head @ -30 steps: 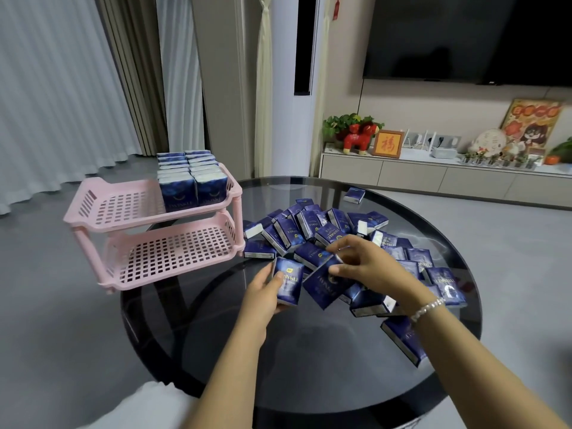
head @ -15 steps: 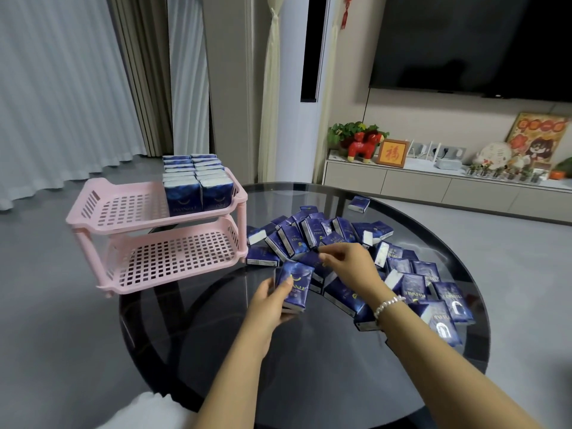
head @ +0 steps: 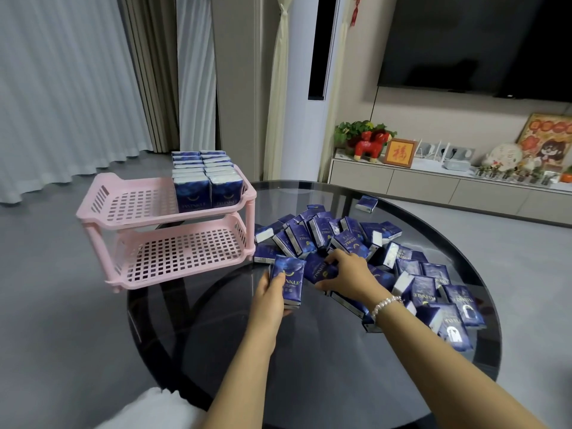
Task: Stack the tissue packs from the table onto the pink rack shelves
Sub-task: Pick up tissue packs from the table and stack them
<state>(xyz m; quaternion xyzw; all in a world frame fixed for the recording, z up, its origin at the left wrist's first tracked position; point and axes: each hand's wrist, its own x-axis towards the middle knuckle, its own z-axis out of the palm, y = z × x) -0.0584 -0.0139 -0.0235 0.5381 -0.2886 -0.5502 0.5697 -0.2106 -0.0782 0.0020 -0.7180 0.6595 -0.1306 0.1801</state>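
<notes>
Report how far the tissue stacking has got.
Done: two rows of packs stand on the right side of the pink rack's top shelf. In hand: the left hand holds one pack upright, and the right hand is grasping another in the pile. Left: dozens of packs on the glass table; the lower shelf holds none.

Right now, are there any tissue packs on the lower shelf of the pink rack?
No, the lower shelf of the pink rack holds nothing; the stacked tissue packs stand only on its upper shelf.

Rack [head: 130, 218] left on table [head: 309, 351] — packs [head: 349, 239] right.
</notes>
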